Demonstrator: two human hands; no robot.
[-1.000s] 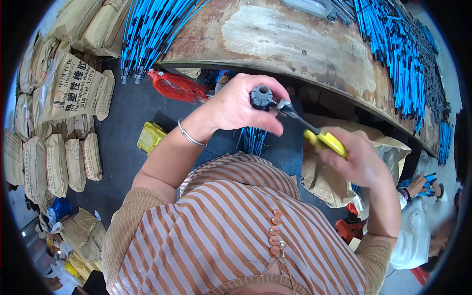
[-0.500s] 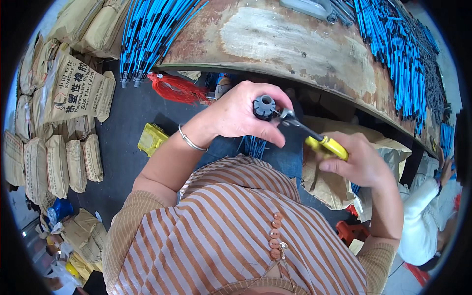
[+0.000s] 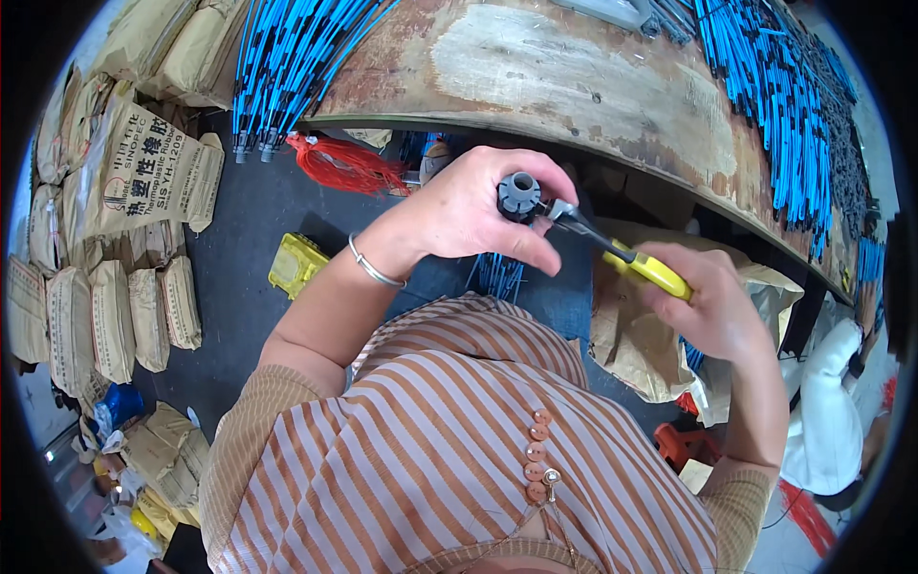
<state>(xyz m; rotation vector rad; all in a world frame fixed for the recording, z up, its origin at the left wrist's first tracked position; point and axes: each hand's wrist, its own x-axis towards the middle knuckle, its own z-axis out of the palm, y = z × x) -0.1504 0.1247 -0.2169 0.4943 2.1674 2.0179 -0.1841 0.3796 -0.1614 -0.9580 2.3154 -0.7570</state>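
My left hand (image 3: 464, 212) is curled around a dark grey plastic part (image 3: 520, 195), round, with a notched rim and a hollow centre facing up. The fingers behind it are partly hidden. In my right hand (image 3: 710, 304) is a pair of pliers (image 3: 652, 273) with yellow grips and dark metal arms. Its silver head lies right beside the grey part, near my left fingertips. Whether the jaws bite on the part cannot be made out.
Ahead stands a worn wooden table (image 3: 516, 77), with blue rods (image 3: 301, 57) heaped at its left and more blue rods (image 3: 779, 124) at its right. Red strands (image 3: 349, 165) hang below the edge. A yellow object (image 3: 297, 264) lies on the floor; paper sacks (image 3: 143, 172) are stacked left. A white-sleeved person (image 3: 827, 411) works at right.
The pliers and my right hand have shifted slightly right and down. The grey part has tilted a little in my left hand. The person at right has moved an arm.
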